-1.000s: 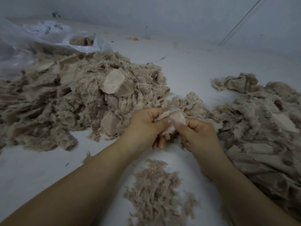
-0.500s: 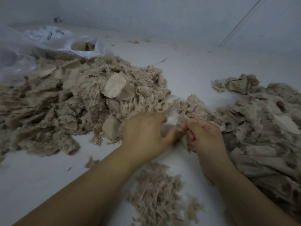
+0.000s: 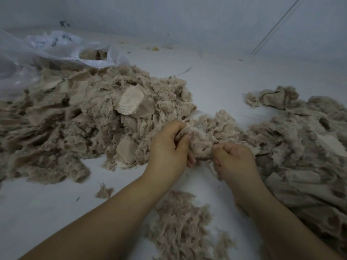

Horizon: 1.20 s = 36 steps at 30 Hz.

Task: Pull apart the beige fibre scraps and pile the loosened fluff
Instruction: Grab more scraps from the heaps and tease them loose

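Note:
Both hands meet at the centre of the white surface over a beige fibre clump. My left hand grips its left side with curled fingers, and my right hand pinches its lower right edge. A big heap of beige scraps fills the left side, with flat woven pieces showing in it. Another spread of scraps lies along the right. Below my hands, between my forearms, sits a small pile of loosened fluff.
A clear plastic bag holding more scraps lies at the back left, against the heap. A pale wall rises behind the white surface. A small tuft lies alone at the lower left.
The small pale scrap held a second ago is gone from my fingers. Both hands reached forward into the scraps and now hold a larger fluffy clump between them.

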Each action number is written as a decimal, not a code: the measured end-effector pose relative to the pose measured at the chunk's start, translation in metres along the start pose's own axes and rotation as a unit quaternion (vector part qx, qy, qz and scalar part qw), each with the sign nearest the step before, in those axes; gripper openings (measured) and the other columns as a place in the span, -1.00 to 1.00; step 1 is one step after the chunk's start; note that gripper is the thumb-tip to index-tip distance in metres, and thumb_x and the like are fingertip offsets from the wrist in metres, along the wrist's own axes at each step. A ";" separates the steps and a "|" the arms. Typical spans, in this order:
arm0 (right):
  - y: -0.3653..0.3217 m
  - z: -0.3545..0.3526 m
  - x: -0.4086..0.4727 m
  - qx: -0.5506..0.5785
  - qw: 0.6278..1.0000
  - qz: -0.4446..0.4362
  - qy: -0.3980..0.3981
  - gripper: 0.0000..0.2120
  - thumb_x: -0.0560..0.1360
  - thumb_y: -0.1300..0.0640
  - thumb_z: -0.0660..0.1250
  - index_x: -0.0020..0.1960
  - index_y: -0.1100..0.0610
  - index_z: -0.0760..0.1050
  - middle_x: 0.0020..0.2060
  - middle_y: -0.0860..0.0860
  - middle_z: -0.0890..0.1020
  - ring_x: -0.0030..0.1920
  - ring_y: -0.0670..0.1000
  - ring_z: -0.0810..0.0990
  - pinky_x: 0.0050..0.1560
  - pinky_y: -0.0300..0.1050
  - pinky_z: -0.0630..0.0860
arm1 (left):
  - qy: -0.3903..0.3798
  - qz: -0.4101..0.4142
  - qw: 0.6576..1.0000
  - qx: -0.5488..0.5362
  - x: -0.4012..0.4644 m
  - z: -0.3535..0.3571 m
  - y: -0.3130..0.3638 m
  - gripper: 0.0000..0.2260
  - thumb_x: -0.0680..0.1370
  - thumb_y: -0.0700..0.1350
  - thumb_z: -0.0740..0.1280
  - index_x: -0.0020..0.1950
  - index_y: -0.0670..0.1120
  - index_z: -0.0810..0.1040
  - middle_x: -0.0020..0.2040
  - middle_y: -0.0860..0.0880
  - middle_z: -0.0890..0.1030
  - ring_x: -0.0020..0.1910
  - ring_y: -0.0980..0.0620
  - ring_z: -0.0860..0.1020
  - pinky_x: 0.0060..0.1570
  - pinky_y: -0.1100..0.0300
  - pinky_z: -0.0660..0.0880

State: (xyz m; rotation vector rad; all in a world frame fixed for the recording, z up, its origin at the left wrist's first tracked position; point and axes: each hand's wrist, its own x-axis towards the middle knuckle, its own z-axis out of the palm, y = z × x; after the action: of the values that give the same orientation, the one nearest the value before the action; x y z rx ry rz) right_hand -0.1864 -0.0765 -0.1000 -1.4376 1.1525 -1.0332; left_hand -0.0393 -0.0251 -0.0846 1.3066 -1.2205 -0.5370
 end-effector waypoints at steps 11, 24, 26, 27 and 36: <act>0.002 -0.004 0.002 0.047 0.999 0.002 0.022 -0.57 0.58 0.29 0.20 -0.45 0.04 0.41 -0.59 -0.04 0.34 -0.58 -0.05 0.24 -0.57 -0.23 0.23 | 0.084 -0.010 0.993 -0.086 0.000 -0.007 0.005 -0.84 0.63 -0.31 0.22 -0.06 -0.09 0.49 -0.39 -0.07 0.59 -0.42 -0.09 0.61 -0.37 0.04 0.61; -0.001 -0.002 -0.001 0.061 0.997 -0.005 0.043 -0.84 0.53 0.30 0.33 -0.06 0.05 0.54 -0.57 -0.05 0.48 -0.58 -0.03 0.38 -0.57 -0.20 0.35 | 0.088 0.084 0.990 0.069 -0.001 -0.007 0.002 -0.92 0.57 -0.31 0.31 -0.02 -0.17 0.56 -0.17 -0.03 0.59 -0.24 0.03 0.60 -0.21 0.07 0.61; -0.004 -0.002 -0.003 0.081 0.996 -0.022 0.018 -0.84 0.55 0.24 0.35 -0.22 0.15 0.51 -0.57 0.00 0.42 -0.58 0.00 0.33 -0.54 -0.19 0.33 | 0.066 0.179 0.968 0.162 -0.001 -0.006 0.003 -0.88 0.49 -0.37 0.35 -0.02 -0.23 0.60 -0.09 -0.03 0.60 -0.11 0.04 0.57 -0.05 0.27 0.55; -0.004 -0.002 -0.004 0.092 0.995 -0.025 0.004 -0.73 0.57 0.17 0.36 -0.30 0.19 0.51 -0.58 0.01 0.38 -0.59 -0.02 0.31 -0.53 -0.20 0.31 | 0.054 0.219 0.953 0.203 -0.001 -0.005 0.003 -0.86 0.44 -0.41 0.38 -0.03 -0.27 0.62 -0.06 -0.09 0.62 -0.06 0.02 0.56 0.04 0.38 0.48; -0.005 -0.003 -0.006 0.097 0.994 -0.024 -0.036 -0.70 0.58 0.16 0.36 -0.28 0.30 0.56 -0.40 0.41 0.45 -0.39 0.11 0.40 -0.39 -0.02 0.41 | -0.024 0.354 0.910 0.213 -0.009 -0.004 0.003 -0.76 0.45 -0.32 0.19 -0.08 -0.29 0.66 -0.12 -0.18 0.67 -0.14 -0.10 0.64 -0.11 0.11 0.59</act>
State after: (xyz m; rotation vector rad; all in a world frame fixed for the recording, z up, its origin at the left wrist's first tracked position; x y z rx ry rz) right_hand -0.1899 -0.0708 -0.0944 -1.3432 0.9428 -1.0868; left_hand -0.0404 -0.0147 -0.0842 1.0865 -1.7993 0.2385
